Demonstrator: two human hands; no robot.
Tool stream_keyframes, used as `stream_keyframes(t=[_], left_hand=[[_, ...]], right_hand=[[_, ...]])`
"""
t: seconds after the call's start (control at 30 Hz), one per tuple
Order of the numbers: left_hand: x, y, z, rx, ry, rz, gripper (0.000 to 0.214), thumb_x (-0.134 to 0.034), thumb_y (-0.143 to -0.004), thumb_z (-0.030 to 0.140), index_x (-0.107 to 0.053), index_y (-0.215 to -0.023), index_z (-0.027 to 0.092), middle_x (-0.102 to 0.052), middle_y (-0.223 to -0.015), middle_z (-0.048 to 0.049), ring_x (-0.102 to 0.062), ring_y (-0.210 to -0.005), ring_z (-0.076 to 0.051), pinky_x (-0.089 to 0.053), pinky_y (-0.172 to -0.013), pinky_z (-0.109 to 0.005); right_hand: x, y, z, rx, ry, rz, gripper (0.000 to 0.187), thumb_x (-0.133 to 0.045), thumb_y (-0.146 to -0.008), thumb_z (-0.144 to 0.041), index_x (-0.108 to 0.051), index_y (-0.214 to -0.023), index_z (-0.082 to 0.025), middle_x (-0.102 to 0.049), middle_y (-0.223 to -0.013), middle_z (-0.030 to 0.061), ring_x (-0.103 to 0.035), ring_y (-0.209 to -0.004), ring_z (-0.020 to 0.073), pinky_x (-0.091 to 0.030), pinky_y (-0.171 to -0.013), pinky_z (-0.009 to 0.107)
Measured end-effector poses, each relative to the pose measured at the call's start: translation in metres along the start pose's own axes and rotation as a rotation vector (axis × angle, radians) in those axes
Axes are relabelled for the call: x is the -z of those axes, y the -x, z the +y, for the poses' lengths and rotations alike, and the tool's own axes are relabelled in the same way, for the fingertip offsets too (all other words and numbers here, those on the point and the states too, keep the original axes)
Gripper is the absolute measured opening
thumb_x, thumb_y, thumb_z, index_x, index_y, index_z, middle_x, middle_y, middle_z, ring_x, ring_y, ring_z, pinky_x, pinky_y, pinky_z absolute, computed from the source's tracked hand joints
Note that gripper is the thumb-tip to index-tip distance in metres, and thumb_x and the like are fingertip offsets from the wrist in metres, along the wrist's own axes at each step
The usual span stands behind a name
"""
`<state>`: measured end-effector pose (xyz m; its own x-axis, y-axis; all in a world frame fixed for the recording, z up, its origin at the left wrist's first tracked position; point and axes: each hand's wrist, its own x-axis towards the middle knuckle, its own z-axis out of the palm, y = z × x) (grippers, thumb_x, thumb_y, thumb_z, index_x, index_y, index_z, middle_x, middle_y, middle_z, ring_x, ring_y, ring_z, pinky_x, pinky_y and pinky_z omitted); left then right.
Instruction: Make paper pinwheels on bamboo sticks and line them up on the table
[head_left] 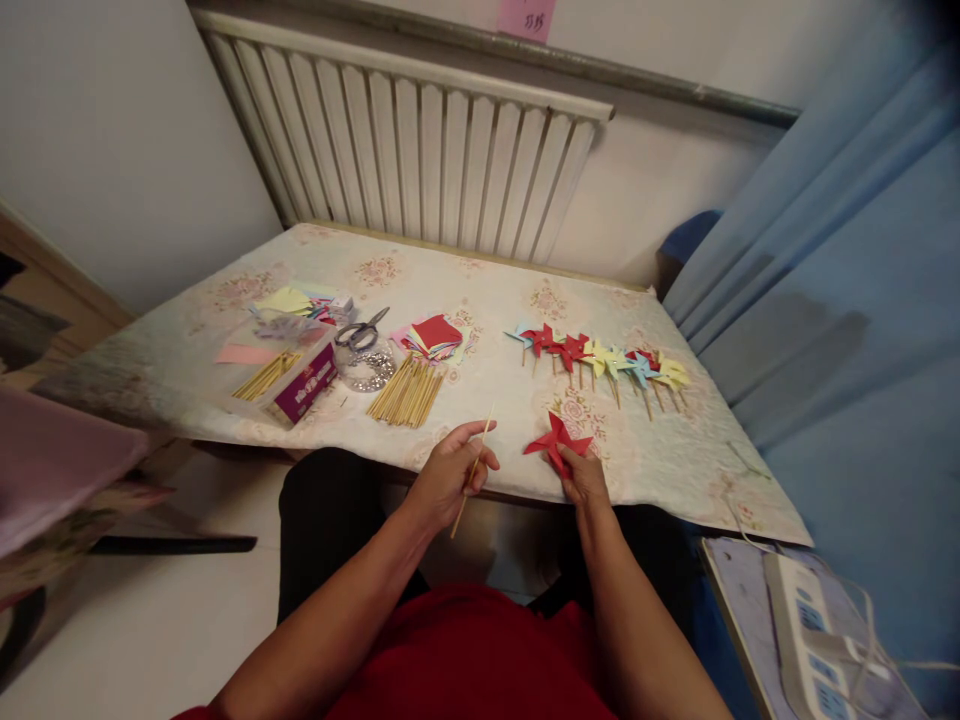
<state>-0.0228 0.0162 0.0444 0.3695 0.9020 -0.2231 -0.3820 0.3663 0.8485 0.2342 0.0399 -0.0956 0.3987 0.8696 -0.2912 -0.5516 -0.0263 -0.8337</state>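
Note:
Between the thumb and fingers of my left hand is a thin wooden stick, slanting up to the right past the table's front edge. My right hand pinches a red paper pinwheel by its centre, its folded blades spread over the tablecloth. Stick and pinwheel are apart. To the left of my left hand lies a bundle of wooden sticks. Beyond my right hand, a row of finished pinwheels on sticks in red, yellow and blue lies on the table.
Scissors rest over a round clear container of small metal pieces. Nearby are coloured paper squares and a purple-labelled box with sticks. A power strip sits at lower right. A radiator stands behind the table.

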Motion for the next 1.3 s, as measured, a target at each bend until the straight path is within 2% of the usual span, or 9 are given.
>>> stream_keyframes(t=[0.6, 1.07, 1.3], left_hand=[[0.0025, 0.0005, -0.0010, 0.011, 0.035, -0.014, 0.051, -0.062, -0.080, 0.036, -0.053, -0.124, 0.012, -0.063, -0.067, -0.0010, -0.037, -0.037, -0.003, -0.014, -0.039, -0.020], [0.0021, 0.0006, -0.0008, -0.001, 0.048, -0.023, 0.048, -0.064, -0.078, 0.034, -0.054, -0.120, 0.013, -0.062, -0.067, 0.0003, -0.037, -0.037, -0.003, -0.014, -0.039, -0.020], [0.0017, 0.0000, -0.0012, -0.010, 0.051, -0.011, 0.045, -0.064, -0.076, 0.031, -0.054, -0.116, 0.013, -0.062, -0.066, 0.0008, -0.038, -0.037, -0.004, -0.015, -0.039, -0.020]], right_hand=[[0.0030, -0.0019, 0.0019, 0.014, 0.011, -0.004, 0.040, -0.084, -0.053, -0.015, -0.068, -0.089, -0.017, -0.075, -0.085, 0.0011, -0.071, -0.072, 0.0187, -0.062, -0.065, 0.033], [0.0012, -0.0005, 0.0003, 0.007, 0.014, -0.016, 0.034, -0.084, -0.054, -0.017, -0.067, -0.083, -0.017, -0.074, -0.076, -0.0006, -0.071, -0.069, 0.0180, -0.063, -0.068, 0.034], [-0.0006, 0.0004, -0.0009, 0.002, -0.003, 0.010, 0.039, -0.085, -0.051, -0.016, -0.067, -0.086, -0.018, -0.074, -0.080, -0.0004, -0.072, -0.071, 0.0196, -0.063, -0.066, 0.034]])
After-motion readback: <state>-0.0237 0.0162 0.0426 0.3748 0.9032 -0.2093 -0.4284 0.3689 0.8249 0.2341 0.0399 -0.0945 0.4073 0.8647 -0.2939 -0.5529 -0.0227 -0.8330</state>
